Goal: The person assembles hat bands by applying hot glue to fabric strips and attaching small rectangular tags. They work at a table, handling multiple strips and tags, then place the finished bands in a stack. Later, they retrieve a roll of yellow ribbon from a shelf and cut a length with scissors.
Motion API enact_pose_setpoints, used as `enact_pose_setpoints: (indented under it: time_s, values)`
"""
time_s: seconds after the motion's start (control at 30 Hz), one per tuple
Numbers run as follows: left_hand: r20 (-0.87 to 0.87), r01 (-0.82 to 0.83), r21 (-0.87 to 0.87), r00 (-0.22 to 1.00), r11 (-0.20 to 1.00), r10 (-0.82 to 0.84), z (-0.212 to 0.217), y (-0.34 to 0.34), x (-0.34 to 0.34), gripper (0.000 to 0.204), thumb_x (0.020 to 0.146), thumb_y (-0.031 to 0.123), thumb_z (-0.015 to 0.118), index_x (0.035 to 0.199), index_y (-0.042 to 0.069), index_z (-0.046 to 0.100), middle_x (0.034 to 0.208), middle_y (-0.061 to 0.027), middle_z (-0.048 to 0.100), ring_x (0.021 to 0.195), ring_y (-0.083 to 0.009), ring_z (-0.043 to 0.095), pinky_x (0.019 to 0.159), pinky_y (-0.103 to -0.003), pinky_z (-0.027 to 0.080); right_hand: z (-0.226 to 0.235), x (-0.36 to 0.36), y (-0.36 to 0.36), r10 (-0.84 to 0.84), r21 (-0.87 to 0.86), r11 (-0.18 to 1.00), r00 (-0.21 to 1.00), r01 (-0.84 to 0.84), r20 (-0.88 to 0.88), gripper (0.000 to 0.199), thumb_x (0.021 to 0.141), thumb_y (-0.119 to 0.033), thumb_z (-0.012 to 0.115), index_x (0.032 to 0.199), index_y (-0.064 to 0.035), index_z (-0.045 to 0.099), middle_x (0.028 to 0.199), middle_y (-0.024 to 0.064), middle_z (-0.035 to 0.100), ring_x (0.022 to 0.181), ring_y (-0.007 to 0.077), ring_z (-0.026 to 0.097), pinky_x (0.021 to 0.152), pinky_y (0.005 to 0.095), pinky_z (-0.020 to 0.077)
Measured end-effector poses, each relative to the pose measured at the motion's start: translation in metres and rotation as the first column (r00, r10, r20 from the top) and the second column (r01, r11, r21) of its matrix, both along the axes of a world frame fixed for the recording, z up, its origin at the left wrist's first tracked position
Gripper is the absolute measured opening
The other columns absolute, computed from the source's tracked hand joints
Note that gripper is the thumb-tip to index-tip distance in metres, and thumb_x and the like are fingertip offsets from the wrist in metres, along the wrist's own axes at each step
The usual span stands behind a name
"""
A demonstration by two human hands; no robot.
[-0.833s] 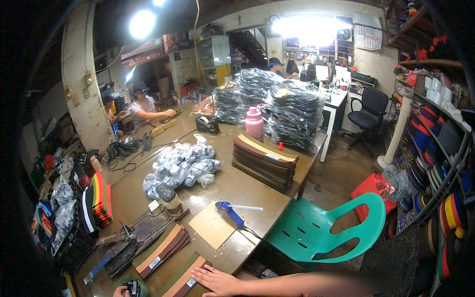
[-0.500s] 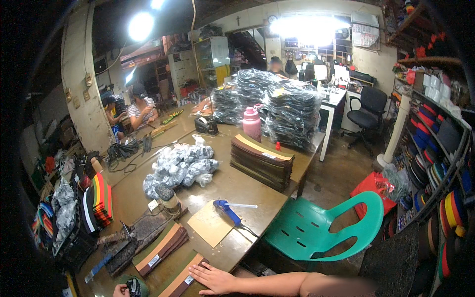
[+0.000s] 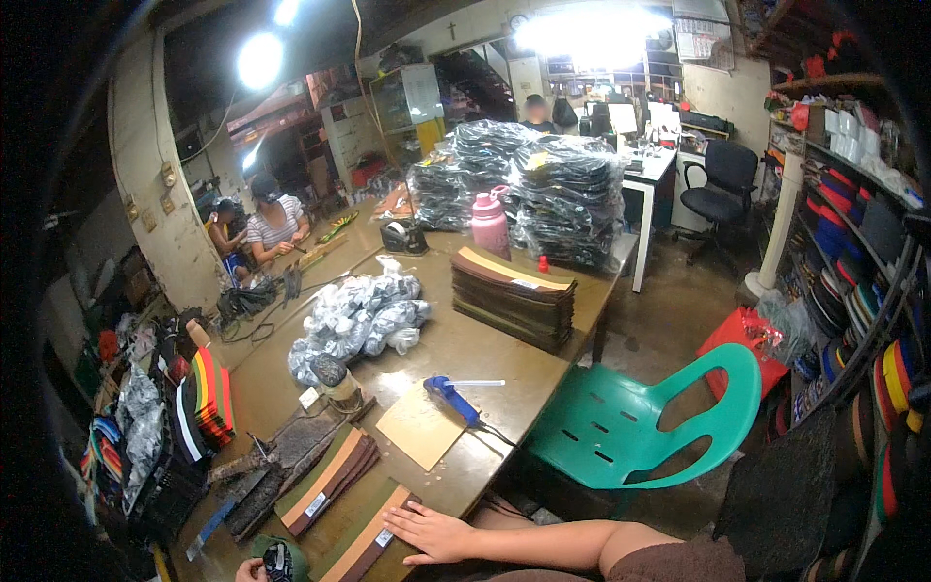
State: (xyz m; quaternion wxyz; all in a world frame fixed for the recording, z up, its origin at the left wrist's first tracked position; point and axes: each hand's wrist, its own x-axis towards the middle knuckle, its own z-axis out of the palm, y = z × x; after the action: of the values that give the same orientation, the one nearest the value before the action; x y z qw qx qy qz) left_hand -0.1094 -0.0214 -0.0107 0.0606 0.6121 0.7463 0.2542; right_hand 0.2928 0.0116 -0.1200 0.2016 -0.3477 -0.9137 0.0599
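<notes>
My right hand (image 3: 427,532) lies flat, fingers stretched, across a folded stack of striped fabric (image 3: 373,543) in green, tan and dark brown with a small white label. At the lower edge, partly cut off, the fingers of my left hand (image 3: 252,570) curl at a dark green roundish thing (image 3: 296,556) with glossy black material in it; its kind is unclear. A matching striped stack (image 3: 330,485), also labelled, lies just beyond. Farther right, a blue glue gun (image 3: 453,400) rests on a tan sheet (image 3: 417,427).
A tall striped fabric pile (image 3: 514,306), a pink bottle (image 3: 490,225) and clear-wrapped bundles (image 3: 567,204) occupy the table's far right. Plastic-wrapped pieces (image 3: 359,315) lie mid-table. A green chair (image 3: 606,427) stands against the right edge. Two people work at the far left; another sits at the back.
The view has tilted slightly, shifting the nearby table items up and to the right. My right hand stays flat on the striped fabric, and my left hand stays at the green thing.
</notes>
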Motion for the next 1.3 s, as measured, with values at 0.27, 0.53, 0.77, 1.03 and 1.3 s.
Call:
enact_pose_setpoints:
  time_s: [0.27, 0.53, 0.77, 1.03, 1.3]
  values:
    - [0.022, 0.049, -0.134, 0.999, 0.990, -0.047, -0.015, -0.001, -0.020, 0.032, 0.084, 0.010, 0.062, 0.114, 0.001, 0.065, 0.105, -0.0167, 0.068, 0.095, -0.0264, 0.065, 0.087, -0.034, 0.049, 0.002, -0.001, 0.001, -0.008, 0.065, 0.998, 1.000, 0.008, -0.003, 0.073, 0.097, -0.053, 0.037, 0.145, 0.0012, 0.027, 0.151, 0.0165, 0.029, 0.142, 0.0275, 0.026, 0.116, 0.0432, 0.0154]
    - [0.146, 0.038, -0.161, 0.989, 0.986, -0.015, 0.018, -0.006, -0.002, 0.034, 0.086, 0.011, 0.064, 0.117, -0.004, 0.062, 0.106, -0.0186, 0.068, 0.091, -0.0231, 0.065, 0.085, -0.034, 0.050, 0.018, -0.003, 0.001, -0.008, 0.027, 1.000, 0.997, 0.006, 0.072, 0.072, 0.097, -0.052, 0.038, 0.146, -0.0013, 0.027, 0.153, 0.0131, 0.029, 0.142, 0.0252, 0.025, 0.117, 0.0417, 0.0150]
    - [0.741, 0.288, 0.182, 0.588, 0.940, -0.323, 0.030, -0.009, 0.070, 0.013, 0.090, 0.000, 0.060, 0.101, -0.003, 0.067, 0.092, -0.0069, 0.068, 0.083, -0.0139, 0.064, 0.075, -0.025, 0.052, 0.030, -0.008, 0.002, -0.005, -0.043, 0.999, 0.991, 0.011, 0.131, 0.073, 0.095, -0.050, 0.042, 0.149, -0.0053, 0.023, 0.155, 0.0122, 0.024, 0.143, 0.0251, 0.023, 0.117, 0.0425, 0.0137]
    - [0.953, 0.695, 0.042, 0.189, 0.718, -0.238, -0.028, 0.002, 0.107, 0.027, 0.093, 0.003, 0.057, 0.119, -0.003, 0.059, 0.101, -0.0088, 0.068, 0.088, -0.0134, 0.064, 0.080, -0.024, 0.051, 0.043, -0.017, -0.001, -0.051, -0.081, 0.994, 0.981, 0.067, 0.189, 0.072, 0.093, -0.050, 0.047, 0.148, -0.0081, 0.028, 0.153, 0.0092, 0.030, 0.142, 0.0234, 0.028, 0.116, 0.0420, 0.0165]
    - [0.992, 0.591, 0.096, -0.121, 0.801, -0.031, -0.041, 0.003, 0.101, 0.026, 0.093, 0.001, 0.058, 0.118, -0.003, 0.060, 0.101, -0.0085, 0.067, 0.089, -0.0125, 0.063, 0.081, -0.024, 0.050, 0.044, -0.020, 0.000, -0.061, -0.093, 0.992, 0.974, 0.083, 0.220, 0.072, 0.092, -0.049, 0.047, 0.148, -0.0077, 0.029, 0.153, 0.0092, 0.032, 0.142, 0.0237, 0.027, 0.116, 0.0428, 0.0169]
